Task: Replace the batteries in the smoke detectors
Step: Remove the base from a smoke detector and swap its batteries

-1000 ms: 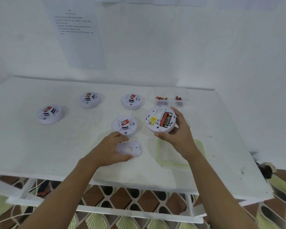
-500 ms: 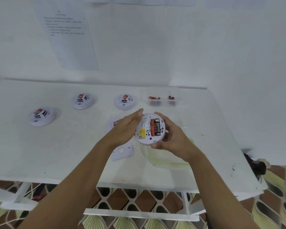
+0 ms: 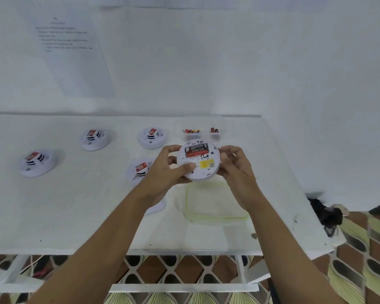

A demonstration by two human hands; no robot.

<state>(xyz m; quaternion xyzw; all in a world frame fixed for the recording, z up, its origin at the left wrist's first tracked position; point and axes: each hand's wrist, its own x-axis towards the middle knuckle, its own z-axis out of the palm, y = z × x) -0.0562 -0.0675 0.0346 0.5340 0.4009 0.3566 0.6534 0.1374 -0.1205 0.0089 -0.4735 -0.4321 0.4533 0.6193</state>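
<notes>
I hold the open detector (image 3: 199, 160) between my left hand (image 3: 165, 170) and right hand (image 3: 235, 167), above the surface (image 3: 75, 205). The battery box (image 3: 201, 126) sits behind it, near the wall. A spare detector (image 3: 138, 170) lies just left of my left hand, and the tray (image 3: 215, 202) lies in front, below my right wrist.

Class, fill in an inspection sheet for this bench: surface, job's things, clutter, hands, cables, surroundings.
Surface: white table, dark specks.
Job's things: held detector, back up, batteries in its bay; four detectors on the table; clear box of batteries at the back.
Clutter: green-rimmed clear tray below the hands; white cover plate, partly hidden by left forearm.
Hands: left hand and right hand both grip the held detector.
Cables: nothing seen on the table.
Surroundings: printed sheet on wall; patterned floor.
</notes>
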